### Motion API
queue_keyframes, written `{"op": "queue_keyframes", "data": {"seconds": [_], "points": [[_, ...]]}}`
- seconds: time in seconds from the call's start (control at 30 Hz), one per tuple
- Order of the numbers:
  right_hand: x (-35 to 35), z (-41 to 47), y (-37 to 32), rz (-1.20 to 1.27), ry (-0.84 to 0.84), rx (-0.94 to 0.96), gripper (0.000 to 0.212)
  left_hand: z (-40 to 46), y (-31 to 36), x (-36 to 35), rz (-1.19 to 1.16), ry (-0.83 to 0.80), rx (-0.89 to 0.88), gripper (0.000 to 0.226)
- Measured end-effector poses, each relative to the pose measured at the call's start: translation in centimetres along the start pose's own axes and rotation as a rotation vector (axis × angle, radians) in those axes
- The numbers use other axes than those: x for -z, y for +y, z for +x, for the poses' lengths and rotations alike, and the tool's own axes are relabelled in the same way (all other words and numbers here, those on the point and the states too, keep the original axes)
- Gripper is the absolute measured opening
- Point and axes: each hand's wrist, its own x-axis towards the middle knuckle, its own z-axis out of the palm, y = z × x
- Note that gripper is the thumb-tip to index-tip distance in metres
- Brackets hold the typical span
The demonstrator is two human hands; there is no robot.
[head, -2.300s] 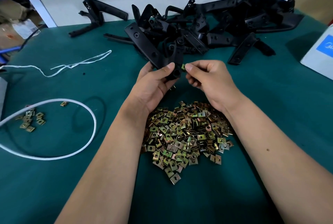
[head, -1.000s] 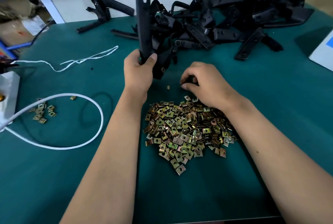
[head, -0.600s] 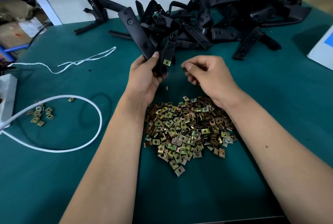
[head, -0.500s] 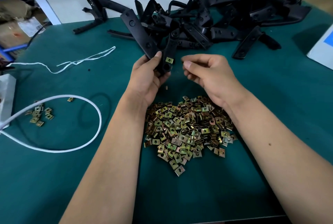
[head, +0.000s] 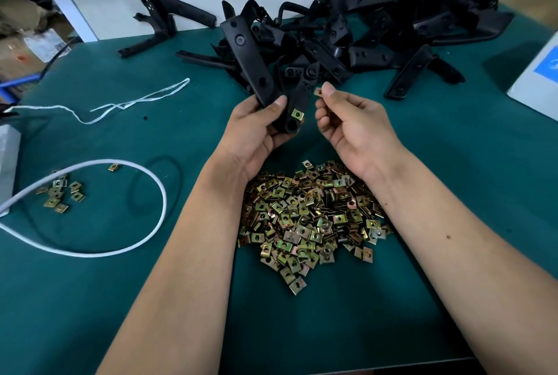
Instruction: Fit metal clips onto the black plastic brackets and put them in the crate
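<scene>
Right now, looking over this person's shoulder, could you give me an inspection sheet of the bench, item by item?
Surface: green table cover, no damage seen.
Job's things: held bracket with one fitted clip; loose clip; clip heap under the wrists; bracket pile at the far edge; no crate seen.
Clutter: small clip cluster; white string.
Grippers: left hand grips the bracket; right hand pinches the loose clip.
Cables: white cord looped on the left.
Surroundings: white box on the right; cardboard boxes off the table on the left.
</scene>
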Motion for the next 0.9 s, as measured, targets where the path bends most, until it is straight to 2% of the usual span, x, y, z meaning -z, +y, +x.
{"op": "queue_keyframes", "data": {"seconds": [0.57, 0.9], "points": [[-0.26, -0.2, -0.04, -0.066, -0.007, -0.008, 0.013, -0.04, 0.0, -0.19, 0.024, -0.045, 0.046, 0.01], [0.26, 0.09, 0.12, -0.266, -0.012, 0.106, 0.034, -0.06, 0.21, -0.68, 0.079, -0.022, 0.071, 0.006]]}}
